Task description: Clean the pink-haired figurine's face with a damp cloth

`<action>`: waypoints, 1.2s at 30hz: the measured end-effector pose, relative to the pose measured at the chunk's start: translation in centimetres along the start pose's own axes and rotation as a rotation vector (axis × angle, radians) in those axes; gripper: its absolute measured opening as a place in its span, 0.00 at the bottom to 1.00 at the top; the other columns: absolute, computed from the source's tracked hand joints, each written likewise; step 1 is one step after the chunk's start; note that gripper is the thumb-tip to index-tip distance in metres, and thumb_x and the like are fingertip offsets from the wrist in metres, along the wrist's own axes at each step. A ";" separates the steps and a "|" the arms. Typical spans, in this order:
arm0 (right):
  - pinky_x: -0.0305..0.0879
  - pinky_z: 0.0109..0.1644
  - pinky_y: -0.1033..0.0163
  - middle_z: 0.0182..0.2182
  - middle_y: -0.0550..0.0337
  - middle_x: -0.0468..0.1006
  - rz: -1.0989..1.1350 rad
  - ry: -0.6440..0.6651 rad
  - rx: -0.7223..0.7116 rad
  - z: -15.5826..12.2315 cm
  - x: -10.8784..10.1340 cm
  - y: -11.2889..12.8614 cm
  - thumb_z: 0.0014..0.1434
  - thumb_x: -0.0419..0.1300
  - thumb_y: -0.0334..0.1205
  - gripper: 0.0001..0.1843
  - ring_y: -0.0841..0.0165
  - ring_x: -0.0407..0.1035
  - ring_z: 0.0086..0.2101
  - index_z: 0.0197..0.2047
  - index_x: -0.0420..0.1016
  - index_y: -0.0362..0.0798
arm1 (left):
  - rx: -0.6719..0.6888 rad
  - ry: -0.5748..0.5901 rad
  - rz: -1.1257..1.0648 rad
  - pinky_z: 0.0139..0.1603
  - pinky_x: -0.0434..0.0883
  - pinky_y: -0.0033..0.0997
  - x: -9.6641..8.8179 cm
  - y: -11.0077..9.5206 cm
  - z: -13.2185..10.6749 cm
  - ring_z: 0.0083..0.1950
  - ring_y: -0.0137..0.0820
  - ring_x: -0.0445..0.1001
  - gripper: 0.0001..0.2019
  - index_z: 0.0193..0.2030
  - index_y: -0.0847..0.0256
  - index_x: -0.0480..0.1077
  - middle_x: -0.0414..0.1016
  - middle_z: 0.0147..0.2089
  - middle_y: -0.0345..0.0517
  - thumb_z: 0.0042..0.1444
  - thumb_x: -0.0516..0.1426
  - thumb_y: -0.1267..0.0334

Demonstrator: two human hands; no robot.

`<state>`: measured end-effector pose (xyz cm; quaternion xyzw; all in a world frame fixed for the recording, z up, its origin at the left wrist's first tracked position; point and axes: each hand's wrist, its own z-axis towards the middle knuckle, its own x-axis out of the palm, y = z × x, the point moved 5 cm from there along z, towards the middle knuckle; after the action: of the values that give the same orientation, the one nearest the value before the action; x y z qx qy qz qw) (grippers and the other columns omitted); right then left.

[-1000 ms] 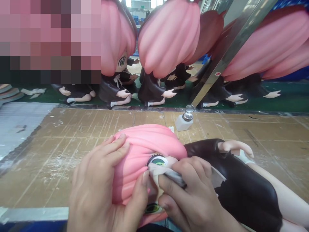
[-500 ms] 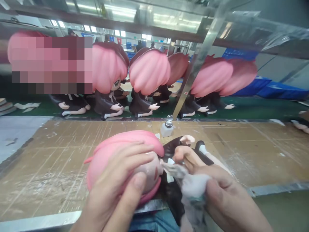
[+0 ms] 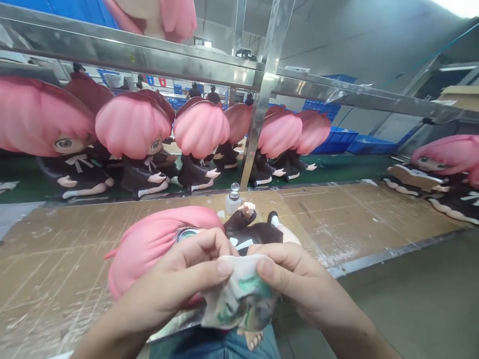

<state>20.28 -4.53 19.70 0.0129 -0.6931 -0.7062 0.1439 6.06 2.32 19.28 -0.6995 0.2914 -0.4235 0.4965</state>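
Note:
A pink-haired doll [image 3: 157, 244] in a dark dress lies on its side on the worn brown table [image 3: 75, 254], head to the left. Both my hands are over its face, pinching a stained white cloth [image 3: 239, 296] smeared with green. My left hand [image 3: 183, 279] grips the cloth's left edge between thumb and fingers. My right hand [image 3: 288, 279] holds its right edge the same way. The doll's foot [image 3: 251, 340] pokes out under the cloth, above my blue trousers.
A small white pump bottle [image 3: 232, 200] stands just behind the doll. Several finished pink-haired dolls [image 3: 134, 144] sit in a row on a green belt [image 3: 337, 167] beyond. A metal post [image 3: 260, 94] and shelf rail cross above. More dolls [image 3: 441, 172] lie at the right.
My view has lifted, showing more of the row and shelf. My left hand left the doll's head and joined the right hand on the cloth, which now hangs between both.

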 end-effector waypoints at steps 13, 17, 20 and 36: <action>0.62 0.35 0.71 0.33 0.63 0.70 -0.072 -0.013 -0.037 -1.1 -0.3 0.2 0.63 0.65 0.42 0.08 0.76 0.66 0.33 0.39 0.80 0.47 | -0.188 0.060 0.196 0.24 0.51 0.24 0.7 0.8 -0.1 0.28 0.22 0.56 0.21 0.39 0.61 0.70 0.60 0.31 0.37 0.60 0.59 0.42; 0.59 0.34 0.70 0.33 0.64 0.69 -0.256 -0.051 -0.029 -1.7 -0.6 0.1 0.62 0.65 0.44 0.08 0.76 0.64 0.33 0.39 0.78 0.48 | -0.172 0.041 0.189 0.27 0.53 0.24 0.6 0.5 0.1 0.29 0.23 0.58 0.20 0.32 0.62 0.67 0.62 0.30 0.37 0.58 0.62 0.46; 0.57 0.32 0.70 0.31 0.65 0.67 -0.171 -0.040 0.077 -1.9 -0.7 -0.5 0.61 0.65 0.46 0.11 0.76 0.62 0.31 0.39 0.75 0.47 | -0.059 -0.015 0.163 0.26 0.53 0.24 0.4 -0.3 0.1 0.28 0.21 0.58 0.18 0.32 0.61 0.67 0.62 0.31 0.36 0.57 0.64 0.49; 0.59 0.41 0.71 0.34 0.63 0.73 0.138 -0.139 -0.070 -0.1 -0.4 -1.2 0.61 0.67 0.46 0.10 0.76 0.65 0.36 0.35 0.81 0.48 | -0.111 -0.123 -0.001 0.28 0.55 0.23 1.5 0.1 -0.3 0.29 0.22 0.55 0.20 0.34 0.58 0.62 0.57 0.31 0.37 0.56 0.64 0.46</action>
<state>20.45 -4.56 18.46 -0.0889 -0.6754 -0.7178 0.1441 6.46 0.90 19.66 -0.7508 0.2829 -0.3630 0.4739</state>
